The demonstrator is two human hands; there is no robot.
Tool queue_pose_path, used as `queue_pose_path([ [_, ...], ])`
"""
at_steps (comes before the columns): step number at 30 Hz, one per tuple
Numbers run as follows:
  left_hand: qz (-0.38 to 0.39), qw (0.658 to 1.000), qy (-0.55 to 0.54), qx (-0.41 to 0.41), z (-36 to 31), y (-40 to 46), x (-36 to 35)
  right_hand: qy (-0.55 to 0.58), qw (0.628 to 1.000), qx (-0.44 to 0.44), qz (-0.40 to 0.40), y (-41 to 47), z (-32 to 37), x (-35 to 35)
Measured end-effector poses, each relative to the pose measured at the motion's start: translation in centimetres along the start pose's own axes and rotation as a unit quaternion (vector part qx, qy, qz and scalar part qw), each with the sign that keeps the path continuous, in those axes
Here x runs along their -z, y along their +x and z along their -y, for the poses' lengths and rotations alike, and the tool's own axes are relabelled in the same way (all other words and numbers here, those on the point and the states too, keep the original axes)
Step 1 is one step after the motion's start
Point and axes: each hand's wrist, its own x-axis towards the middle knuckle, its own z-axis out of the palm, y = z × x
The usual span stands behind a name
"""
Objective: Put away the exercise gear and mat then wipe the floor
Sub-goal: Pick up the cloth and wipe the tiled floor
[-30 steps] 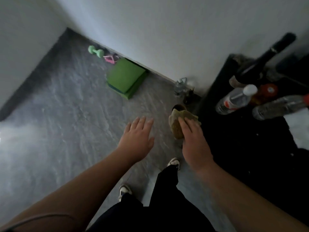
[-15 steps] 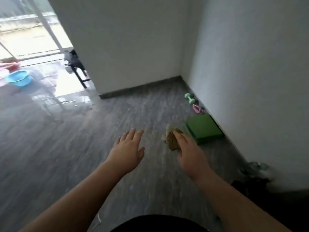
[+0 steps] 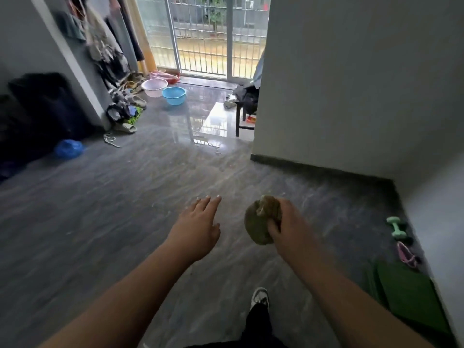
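right hand [image 3: 288,227]: fingers clamped round a bunched olive rag [image 3: 261,219], balled up for carrying, held above the floor [image 3: 125,209].
left hand [image 3: 198,227]: fingers straight and slightly apart, holding nothing, likely for balance.
gear: folded green mat [image 3: 411,295], pink item [image 3: 406,254] and mint dumbbell [image 3: 396,228] line the wall right of the rag, apparently stowed.
step: wiping comes next.

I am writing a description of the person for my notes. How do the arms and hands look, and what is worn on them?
Both forearms are bare, with no sleeves in view. The left hand and right hand wear no gloves, and no rings, watch or bracelet are visible. The left hand's fingernails look pale and short.
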Motion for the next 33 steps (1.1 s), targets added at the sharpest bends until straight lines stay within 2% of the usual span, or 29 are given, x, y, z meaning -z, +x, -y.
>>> queue_pose_path([
  [7,-0.003,0.999,-0.037,0.004,2.8,12.2,1.1,0.068,0.996,0.046,0.033,14.6,-1.4,-2.0],
  [13,0.010,0.991,-0.131,0.026,4.1,24.5,3.6,0.105,0.980,0.085,0.145,27.5,-2.4,-1.9],
  [16,-0.008,0.982,-0.183,0.052,5.2,29.7,4.0,0.100,0.976,0.086,0.175,33.2,-2.8,-2.8],
  [20,-0.027,0.962,-0.250,0.107,7.7,35.0,4.3,0.148,0.963,0.080,0.210,39.2,-2.8,-4.6],
  [23,-0.043,0.943,-0.300,0.138,10.4,39.2,4.6,0.163,0.958,0.059,0.229,43.9,-2.7,-7.1],
  [29,-0.045,0.938,-0.301,0.167,17.9,47.0,5.9,0.121,0.954,0.083,0.260,54.5,-1.7,-13.0],
  [33,-0.030,0.949,-0.275,0.154,24.2,53.3,8.4,0.144,0.957,0.028,0.251,62.6,0.4,-16.6],
])
